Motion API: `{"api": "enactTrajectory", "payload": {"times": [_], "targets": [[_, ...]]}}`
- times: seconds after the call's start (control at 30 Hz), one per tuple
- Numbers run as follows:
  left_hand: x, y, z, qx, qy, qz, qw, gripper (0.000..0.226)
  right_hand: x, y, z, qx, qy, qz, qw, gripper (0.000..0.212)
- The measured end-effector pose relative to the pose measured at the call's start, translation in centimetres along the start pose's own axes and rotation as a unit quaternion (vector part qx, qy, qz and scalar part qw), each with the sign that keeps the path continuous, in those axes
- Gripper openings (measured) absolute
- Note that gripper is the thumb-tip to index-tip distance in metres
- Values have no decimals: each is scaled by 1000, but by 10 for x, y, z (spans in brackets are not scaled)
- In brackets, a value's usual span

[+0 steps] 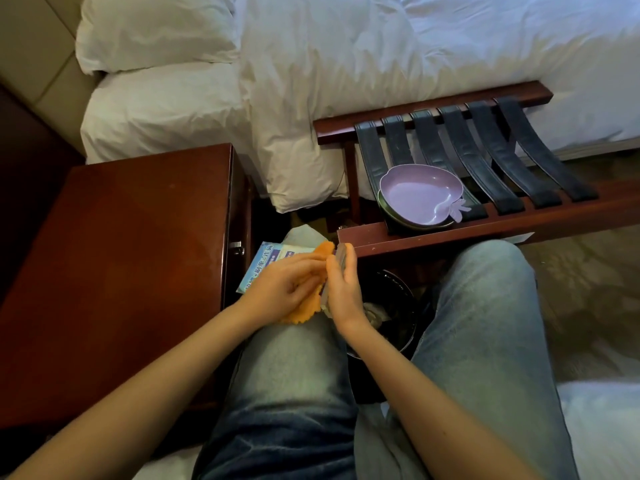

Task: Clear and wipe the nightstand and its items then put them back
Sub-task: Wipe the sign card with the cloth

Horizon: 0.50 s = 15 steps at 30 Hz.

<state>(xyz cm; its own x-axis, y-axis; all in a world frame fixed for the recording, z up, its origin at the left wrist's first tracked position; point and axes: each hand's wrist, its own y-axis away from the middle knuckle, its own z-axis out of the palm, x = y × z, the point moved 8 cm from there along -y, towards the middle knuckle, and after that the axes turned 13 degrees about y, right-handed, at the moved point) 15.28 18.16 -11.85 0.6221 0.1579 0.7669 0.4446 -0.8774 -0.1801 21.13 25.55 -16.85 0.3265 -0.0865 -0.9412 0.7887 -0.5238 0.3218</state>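
Observation:
My left hand (287, 284) grips an orange cloth (304, 306) and presses it against a flat grey item (337, 259) held edge-on in my right hand (344, 289), just above my left knee. What the grey item is cannot be made out. The dark wooden nightstand (131, 265) stands to the left with a bare top. A purple apple-shaped dish (420, 195) sits stacked on a green dish (391, 211) on the luggage rack (485, 223) to the right.
A blue-and-white packet (266, 261) and a pale paper lie on the floor between the nightstand and the rack. A black waste bin (391, 306) stands between my knees. The white bed (346, 81) runs across the back.

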Motion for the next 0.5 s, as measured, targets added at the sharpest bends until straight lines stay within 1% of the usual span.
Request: {"api": "enactTrajectory", "payload": {"times": [0.03,0.07,0.1,0.13,0.17,0.2,0.3,0.33,0.37,0.4,0.43,0.47,0.5], "targets": [[-14,0,-10,31,-14,-23,999,30,0,0,1,-1,-3,4,1000,49],[-30,0,-24,87,-30,-71,993,26,1,-1,3,0,-8,8,1000,49],[-45,1,-38,148,-44,-135,979,23,1,-3,5,4,-4,11,1000,50],[-55,4,-46,193,-52,-191,961,22,-1,-3,6,7,8,8,1000,52],[-57,5,-47,216,-52,-218,950,23,-2,-3,7,12,27,6,1000,55],[-51,5,-43,224,-46,-213,950,23,-2,-5,7,20,44,1,999,57],[-22,0,-24,214,6,-148,966,21,-5,-5,4,34,48,-6,998,58],[-15,0,-21,215,25,-147,965,21,-4,-5,3,37,48,-7,998,56],[-14,-2,-21,226,56,-166,958,21,-4,-3,2,37,48,-6,998,53],[-19,-4,-23,251,107,-203,940,21,-4,-3,1,36,43,-8,998,51],[-25,-5,-26,282,182,-249,909,20,-3,-3,1,33,36,-9,999,49],[-28,-7,-25,301,270,-284,869,18,-5,-3,1,30,22,-15,999,48],[-27,-10,-21,306,342,-300,837,16,-7,-3,1,30,8,-24,999,47]]}}
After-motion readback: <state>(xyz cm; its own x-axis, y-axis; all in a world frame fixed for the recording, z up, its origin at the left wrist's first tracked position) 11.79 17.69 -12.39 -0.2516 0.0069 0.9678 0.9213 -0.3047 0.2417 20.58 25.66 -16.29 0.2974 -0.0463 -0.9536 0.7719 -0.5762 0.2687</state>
